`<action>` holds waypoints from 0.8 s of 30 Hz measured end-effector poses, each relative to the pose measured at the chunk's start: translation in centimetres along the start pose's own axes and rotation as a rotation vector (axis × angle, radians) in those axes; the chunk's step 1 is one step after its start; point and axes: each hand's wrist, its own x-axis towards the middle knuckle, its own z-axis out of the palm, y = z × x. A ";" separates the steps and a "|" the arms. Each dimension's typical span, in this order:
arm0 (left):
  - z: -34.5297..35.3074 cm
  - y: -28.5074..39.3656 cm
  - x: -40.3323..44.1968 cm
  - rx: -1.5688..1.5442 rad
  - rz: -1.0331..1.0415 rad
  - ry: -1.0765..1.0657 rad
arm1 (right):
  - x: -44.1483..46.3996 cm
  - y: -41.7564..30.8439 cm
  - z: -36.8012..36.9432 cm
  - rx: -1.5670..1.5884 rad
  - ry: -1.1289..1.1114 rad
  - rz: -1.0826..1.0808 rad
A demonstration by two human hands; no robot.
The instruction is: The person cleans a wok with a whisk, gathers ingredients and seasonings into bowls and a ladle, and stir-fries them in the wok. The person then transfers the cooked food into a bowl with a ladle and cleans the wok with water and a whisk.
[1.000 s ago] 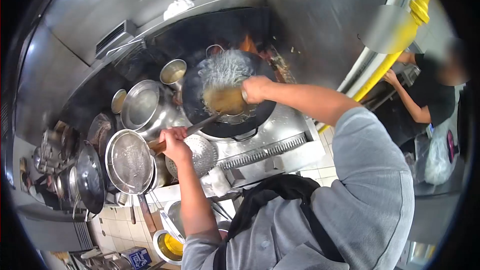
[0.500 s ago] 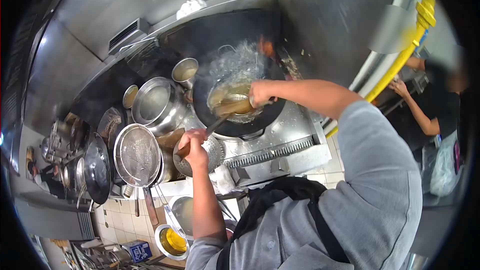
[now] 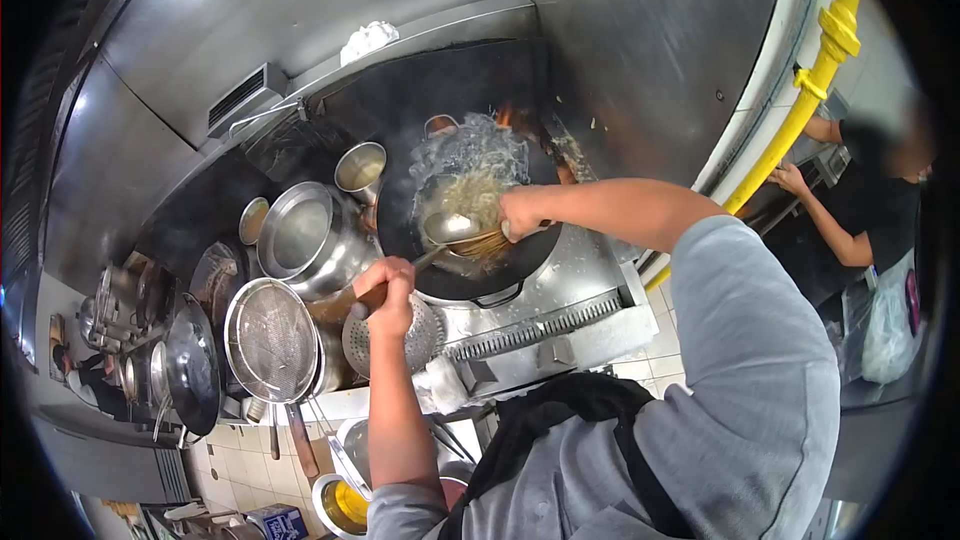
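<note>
My left hand (image 3: 385, 290) is closed round the wooden end of a ladle (image 3: 452, 228), whose metal bowl sits over the middle of a large black wok (image 3: 440, 285). My right hand (image 3: 523, 213) grips a bamboo wok brush (image 3: 486, 244). Its bristles spread down and leftward, right by the ladle bowl; whether they touch it I cannot tell. Foamy, splashing water (image 3: 470, 155) fills the wok's far side, and steam blurs it. Flame glows behind the far rim.
Left of the wok stand a metal cup (image 3: 360, 168), a steel pot (image 3: 300, 230), a mesh strainer (image 3: 270, 335) and a perforated skimmer (image 3: 420, 340). A dark wok (image 3: 193, 365) is farther left. A yellow pipe (image 3: 790, 135) runs at right, with another person (image 3: 870, 180) beyond.
The brush has swung from lying leftward across the ladle to pointing lower, exposing the ladle bowl. My right hand sits slightly lower in view. The foam over the wok has shifted.
</note>
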 end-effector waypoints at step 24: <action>1.5 10.4 -14.7 -1.182 -0.838 0.294 | 1.5 0.5 -7.6 0.150 0.370 0.221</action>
